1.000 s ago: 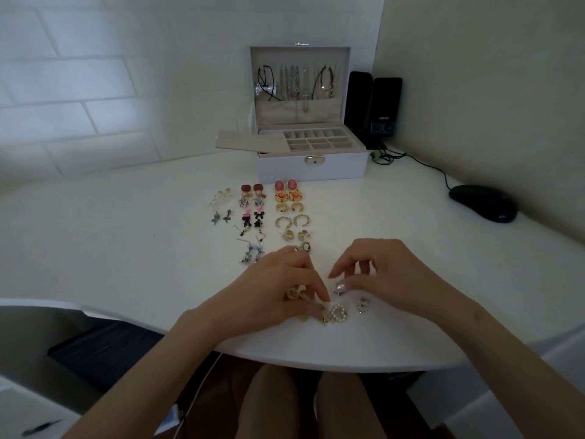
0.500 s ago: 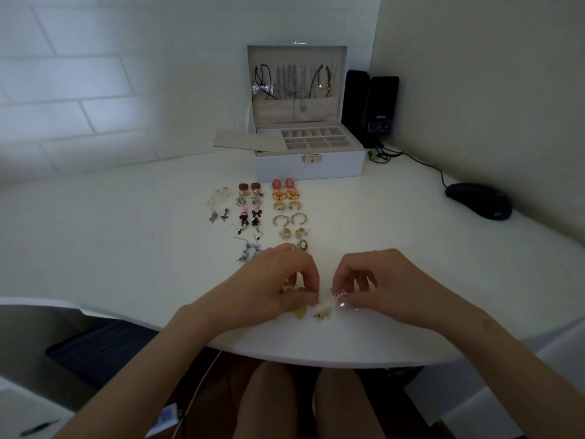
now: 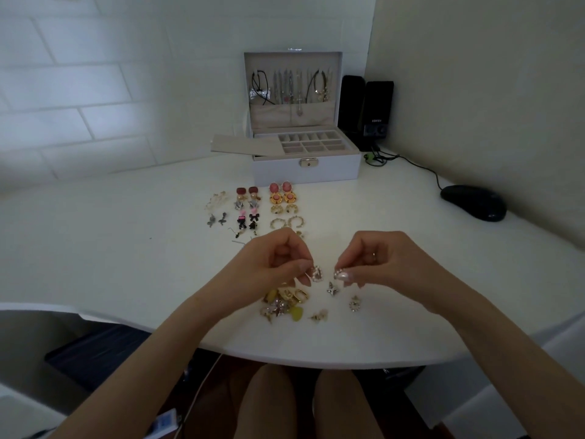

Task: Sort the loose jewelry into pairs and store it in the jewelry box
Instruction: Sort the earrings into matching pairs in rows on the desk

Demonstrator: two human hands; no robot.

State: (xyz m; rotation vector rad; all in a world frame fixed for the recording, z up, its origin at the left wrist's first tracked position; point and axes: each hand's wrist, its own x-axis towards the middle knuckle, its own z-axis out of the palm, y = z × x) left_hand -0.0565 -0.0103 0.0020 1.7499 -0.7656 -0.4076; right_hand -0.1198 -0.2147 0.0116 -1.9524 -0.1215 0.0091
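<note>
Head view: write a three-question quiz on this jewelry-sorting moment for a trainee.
1. True or false: the jewelry box stands open at the back of the table.
2. What does the left hand pinch? A. a sparkly earring; B. a black bow; C. a necklace.
3. Fill in: the right hand pinches a second earring, and the unsorted pile lies nearer the ____ hand.

Key: 1 true; 2 A; 3 left.
</note>
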